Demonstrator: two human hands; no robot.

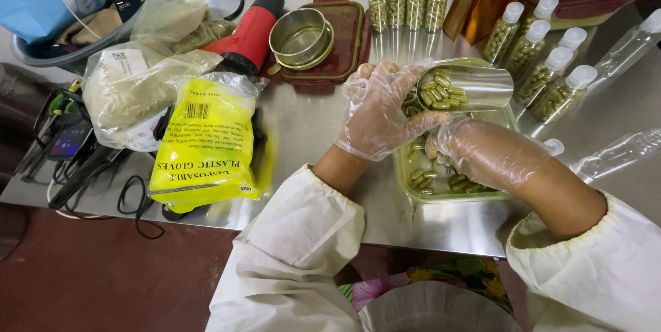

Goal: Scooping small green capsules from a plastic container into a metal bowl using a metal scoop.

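My left hand [375, 108], in a clear plastic glove, holds a metal scoop [475, 88] loaded with green capsules. The scoop hangs tilted over a shallow clear tray [406, 191] that holds more green capsules [420, 175]. My right hand [485, 154], also gloved, rests inside the tray just below the scoop. Its fingers curl near the scoop's mouth, and what they hold, if anything, is hidden. Both arms wear white sleeves.
Capsule-filled bottles with white caps [544, 74] stand right of the tray, more [406, 2] at the back. Empty clear bottles [620, 153] lie at the right. At the left are a yellow packet [206, 143], powder bags [134, 94], a red heat gun [251, 29] and a round metal tin [301, 37].
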